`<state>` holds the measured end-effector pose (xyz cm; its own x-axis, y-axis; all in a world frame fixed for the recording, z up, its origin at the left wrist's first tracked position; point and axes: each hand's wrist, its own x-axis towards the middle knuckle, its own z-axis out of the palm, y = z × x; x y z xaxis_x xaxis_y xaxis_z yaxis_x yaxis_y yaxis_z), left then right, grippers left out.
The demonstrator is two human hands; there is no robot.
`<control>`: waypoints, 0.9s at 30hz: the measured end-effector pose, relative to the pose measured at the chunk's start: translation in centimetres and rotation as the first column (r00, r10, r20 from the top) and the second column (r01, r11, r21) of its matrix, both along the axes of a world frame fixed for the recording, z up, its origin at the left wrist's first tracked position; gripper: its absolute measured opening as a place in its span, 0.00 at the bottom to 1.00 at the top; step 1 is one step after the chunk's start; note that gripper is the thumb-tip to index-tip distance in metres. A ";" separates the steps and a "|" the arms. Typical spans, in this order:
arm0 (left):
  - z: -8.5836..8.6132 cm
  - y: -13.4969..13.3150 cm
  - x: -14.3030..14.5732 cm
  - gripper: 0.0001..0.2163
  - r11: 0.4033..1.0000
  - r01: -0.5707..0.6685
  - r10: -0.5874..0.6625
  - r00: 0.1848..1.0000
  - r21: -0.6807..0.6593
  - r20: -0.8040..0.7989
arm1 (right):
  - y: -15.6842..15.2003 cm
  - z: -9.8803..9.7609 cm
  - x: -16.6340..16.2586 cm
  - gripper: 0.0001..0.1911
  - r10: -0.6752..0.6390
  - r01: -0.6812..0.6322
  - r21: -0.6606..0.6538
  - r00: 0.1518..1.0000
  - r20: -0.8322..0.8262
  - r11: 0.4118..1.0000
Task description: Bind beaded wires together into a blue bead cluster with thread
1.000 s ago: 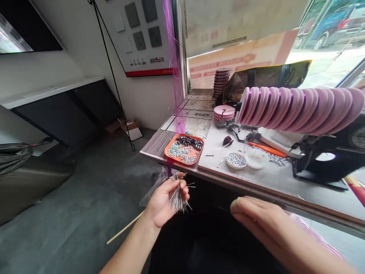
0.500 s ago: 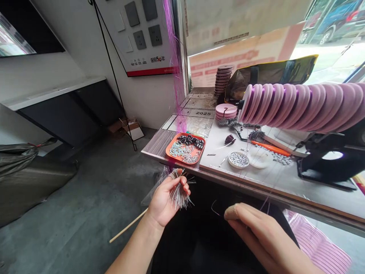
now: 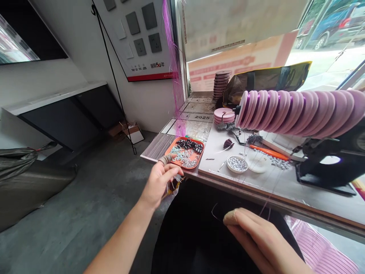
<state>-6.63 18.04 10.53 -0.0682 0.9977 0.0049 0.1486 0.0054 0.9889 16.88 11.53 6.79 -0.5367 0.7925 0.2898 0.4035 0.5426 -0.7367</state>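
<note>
My left hand (image 3: 158, 180) is raised at the table's front edge (image 3: 251, 192), just short of the orange tray (image 3: 169, 147) of small dark and silver beads. Its back faces me and its fingers curl round a bundle of thin wires (image 3: 172, 185), mostly hidden under the hand. One fingertip is wrapped in tape. My right hand (image 3: 256, 238) rests low over my dark lap, thumb taped, fingers pinched on a thin thread (image 3: 213, 214) that curls beside the thumb. Fine threads rise from it toward a row of pink spools (image 3: 299, 112).
On the table stand a small white dish of silver beads (image 3: 228, 166), a stack of pink discs (image 3: 224, 114), an orange-handled tool (image 3: 268, 152) and a black machine base (image 3: 327, 173). Purple tinsel (image 3: 173, 57) hangs by the wall. A dark bag (image 3: 25, 179) lies on the floor at left.
My left hand has lifted and turned over toward the orange tray, hiding most of the wire bundle. My right hand has stayed low and shifted slightly.
</note>
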 end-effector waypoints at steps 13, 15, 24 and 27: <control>0.9 10.0 -0.3 0.05 0.984 0.180 -0.077 0.403 -0.004 -0.912 | 0.6 -0.2 0.0 0.08 0.035 -0.036 0.053 0.999 0.016 0.998; 0.6 10.3 0.1 0.03 0.984 0.175 -0.092 0.327 -0.036 -0.940 | 0.6 -0.3 0.0 0.08 0.033 -0.034 0.050 0.999 0.019 0.998; -0.3 10.9 1.3 0.07 0.980 0.175 -0.129 0.228 -0.090 -0.965 | 0.5 -0.4 -0.1 0.07 -0.003 0.003 -0.010 1.000 0.014 1.000; 0.5 10.9 1.1 0.04 0.983 0.179 -0.104 0.310 -0.049 -0.945 | 0.4 -0.6 -0.3 0.07 -0.050 0.050 -0.010 0.999 -0.001 0.999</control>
<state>-5.52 28.94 11.06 0.1618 0.9867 0.0170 0.9704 -0.1622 0.1791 16.62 11.89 6.15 -0.4956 0.8212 0.2829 0.4288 0.5146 -0.7425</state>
